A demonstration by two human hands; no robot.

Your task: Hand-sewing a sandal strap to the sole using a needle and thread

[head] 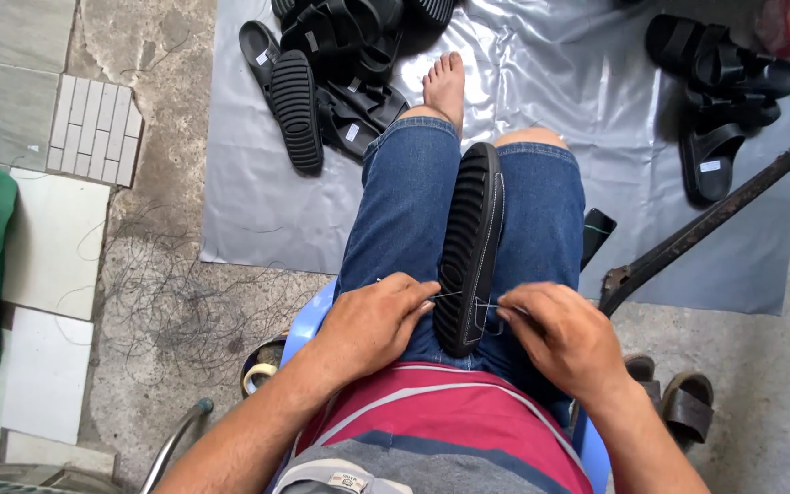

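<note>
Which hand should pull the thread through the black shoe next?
Probably the right hand: its fingertips pinch the thread right at the black sandal sole. The left hand rests on the knee, holding the other end.

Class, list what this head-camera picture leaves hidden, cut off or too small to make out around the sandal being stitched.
- Sandal upper: turned away, only the ribbed sole shows.
- Needle: too small between left hand and right hand.
- Sandal pile: cut off by top edge.
- Blue stool: mostly hidden under legs.

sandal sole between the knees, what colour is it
Black, with a ribbed tread, the sandal sole shows best in the head view.
</note>
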